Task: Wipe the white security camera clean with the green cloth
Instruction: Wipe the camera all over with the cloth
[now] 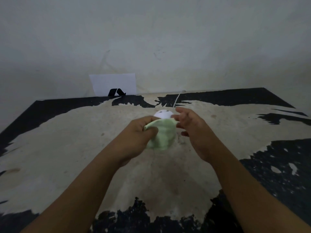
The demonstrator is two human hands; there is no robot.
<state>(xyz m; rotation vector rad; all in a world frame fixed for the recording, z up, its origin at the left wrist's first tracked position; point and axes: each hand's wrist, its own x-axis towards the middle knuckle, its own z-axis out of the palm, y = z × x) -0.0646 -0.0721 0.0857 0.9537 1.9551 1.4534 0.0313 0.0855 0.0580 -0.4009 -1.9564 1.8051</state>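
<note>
Soft matt green cloth [161, 135], smooth white plastic camera [163, 114], worn table [67, 140] with flaking black coating.

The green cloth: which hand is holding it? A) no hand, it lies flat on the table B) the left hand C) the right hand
B: the left hand is closed on the soft green cloth, draped over the round white security camera, while the right hand is open beside it.

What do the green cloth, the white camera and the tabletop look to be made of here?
Green cloth: soft woven or microfibre fabric, matte; it drapes and folds in the left hand. Security camera: likely smooth moulded plastic, a rounded white shell. Table: probably board with a black coating worn away to a pale, rough layer; flaked, ragged edges show it.
</note>
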